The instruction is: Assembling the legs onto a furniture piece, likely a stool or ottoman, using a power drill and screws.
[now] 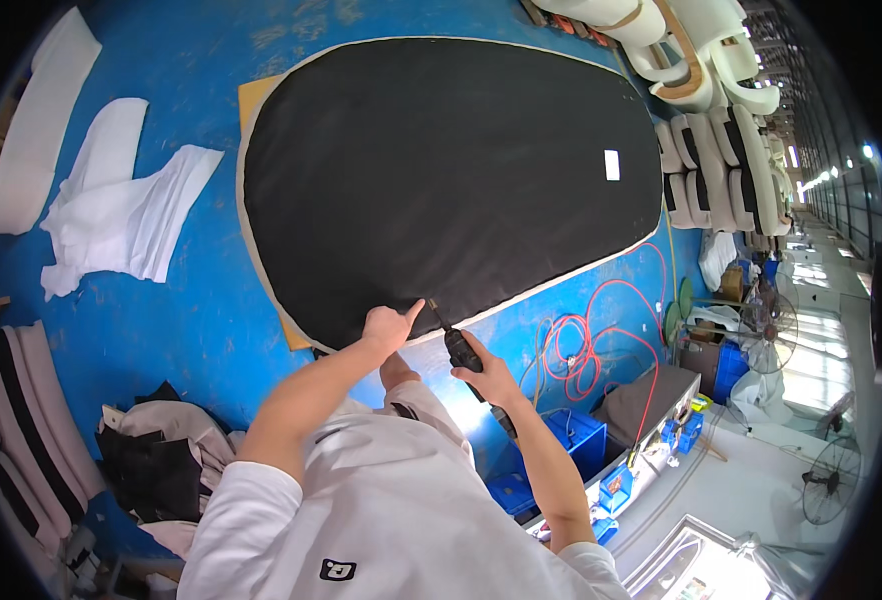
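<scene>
A large rounded panel (451,170) covered in black cloth, with a pale rim, lies in front of me. At its near edge my left hand (389,328) rests, index finger stretched toward the tool's tip and the other fingers curled under. Whatever those fingers may hold is hidden. My right hand (491,380) is wrapped around a black power screwdriver (461,352), held at a slant. The slim tip of the screwdriver points at the black cloth, close beside my left fingertip. Whether the tip touches the cloth I cannot tell.
A coiled red hose (573,352) lies on the blue floor to the right, near blue bins (573,440). White sheets (126,215) lie at the left, above bundled beige and black fabric (166,455). Upholstered pieces (716,170) are stacked at the far right, near standing fans (829,480).
</scene>
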Motion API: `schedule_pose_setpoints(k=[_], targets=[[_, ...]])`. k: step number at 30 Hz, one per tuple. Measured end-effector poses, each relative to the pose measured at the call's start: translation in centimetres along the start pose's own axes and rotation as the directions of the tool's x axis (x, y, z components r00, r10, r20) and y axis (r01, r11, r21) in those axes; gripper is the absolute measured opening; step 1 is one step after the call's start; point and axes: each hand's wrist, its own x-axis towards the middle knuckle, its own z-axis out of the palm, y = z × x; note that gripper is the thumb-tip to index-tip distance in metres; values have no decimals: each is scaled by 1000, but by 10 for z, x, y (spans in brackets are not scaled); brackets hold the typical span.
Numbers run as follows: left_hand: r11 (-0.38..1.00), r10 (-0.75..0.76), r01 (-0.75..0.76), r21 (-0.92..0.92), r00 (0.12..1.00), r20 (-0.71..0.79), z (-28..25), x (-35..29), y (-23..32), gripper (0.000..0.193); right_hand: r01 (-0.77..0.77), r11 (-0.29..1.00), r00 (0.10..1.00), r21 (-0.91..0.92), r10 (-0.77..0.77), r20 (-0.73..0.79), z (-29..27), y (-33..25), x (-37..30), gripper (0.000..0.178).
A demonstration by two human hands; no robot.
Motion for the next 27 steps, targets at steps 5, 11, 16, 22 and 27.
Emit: schedule_pose_setpoints(k=[5,11,16,22,27], targets=[[998,-17,12,-66,997,-71,4,0,-8,81,12,1000,1000,-2,-12,-15,-1,3,0,88],[999,-18,18,-27,1000,-10,-3,0,-2,77,21,998,1000,-51,-20,18,-4,-7,3,87],[997,14,-21,-77,996,-89,-2,-5,-6,74,-13,990,997,-138,23,71,-10,-17,12,87],[990,15,-34,-136,989,-144,-7,-6,-11,71,3,974,995,-228,21,102,-14,-24,19,87],[991,7,-29,-129,987,-161,6,-14,-10,69,12,890,975,-457,91,203,-23,-58,22,88]])
